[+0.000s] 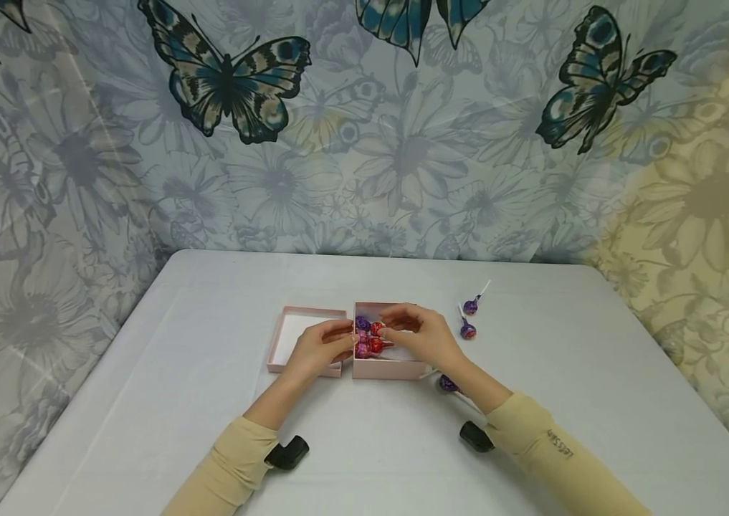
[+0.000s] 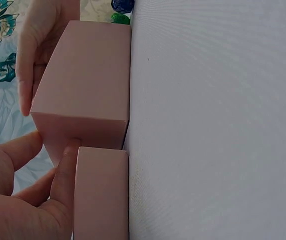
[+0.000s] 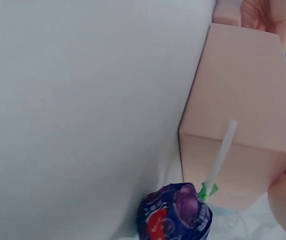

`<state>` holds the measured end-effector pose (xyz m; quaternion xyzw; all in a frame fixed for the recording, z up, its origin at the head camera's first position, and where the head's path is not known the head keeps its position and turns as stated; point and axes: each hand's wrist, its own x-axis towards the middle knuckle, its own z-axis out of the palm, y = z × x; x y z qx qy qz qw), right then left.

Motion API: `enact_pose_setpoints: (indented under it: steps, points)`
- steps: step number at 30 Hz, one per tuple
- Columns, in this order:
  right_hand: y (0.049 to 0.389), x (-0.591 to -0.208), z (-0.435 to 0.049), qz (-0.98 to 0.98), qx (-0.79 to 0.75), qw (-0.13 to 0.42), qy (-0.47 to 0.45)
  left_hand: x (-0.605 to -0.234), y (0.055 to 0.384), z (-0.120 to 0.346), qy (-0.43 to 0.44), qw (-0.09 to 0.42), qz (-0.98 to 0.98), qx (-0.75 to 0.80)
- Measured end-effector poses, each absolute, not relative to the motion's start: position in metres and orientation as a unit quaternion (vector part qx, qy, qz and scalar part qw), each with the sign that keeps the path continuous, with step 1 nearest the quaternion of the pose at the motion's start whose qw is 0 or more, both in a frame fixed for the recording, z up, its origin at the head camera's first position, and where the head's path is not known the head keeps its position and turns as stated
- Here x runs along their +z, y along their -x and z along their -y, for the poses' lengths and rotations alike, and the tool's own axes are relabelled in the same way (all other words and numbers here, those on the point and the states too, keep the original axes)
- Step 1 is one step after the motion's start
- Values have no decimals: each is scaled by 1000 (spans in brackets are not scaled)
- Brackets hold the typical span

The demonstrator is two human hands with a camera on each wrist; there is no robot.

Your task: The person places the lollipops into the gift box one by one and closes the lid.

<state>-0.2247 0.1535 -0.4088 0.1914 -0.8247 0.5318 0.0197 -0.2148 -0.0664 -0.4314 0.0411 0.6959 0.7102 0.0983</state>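
A pink box point(image 1: 390, 370) stands on the table with several red, pink and purple lollipops point(image 1: 363, 350) in its left part. My left hand point(image 1: 319, 347) is at the box's left side; in the left wrist view one finger point(image 2: 65, 185) presses the outer wall and another reaches the top edge. Over the box, my right hand point(image 1: 421, 333) bends its thumb and fingers around a red lollipop point(image 1: 376, 328) at the fingertips, its stick hidden beneath them. The pink lid point(image 1: 277, 340) lies left of the box, partly behind my left hand.
Two lollipops point(image 1: 468, 330) lie right of the box at the back. Another purple-wrapped lollipop point(image 3: 175, 212) lies close to the box's right corner, beneath my right forearm. Black wrist cameras point(image 1: 288, 454) hang under both sleeves. A patterned curtain point(image 1: 403, 179) borders the white table point(image 1: 377, 459).
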Motion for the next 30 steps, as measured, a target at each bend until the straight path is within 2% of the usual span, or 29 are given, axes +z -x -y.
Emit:
enact_pose_setpoints:
  steps: [7,19,30]
  points:
    - [219,-407,-170,762,637,-23,-115,-433,215,66,-44,101,-695,710]
    - [196,-413,-211,771,635,-14,-37,-429,213,65,-39,97,-704,703]
    - [170,-422,-242,787,616,-16,-28,-430,213,66,-53,95,-700,706]
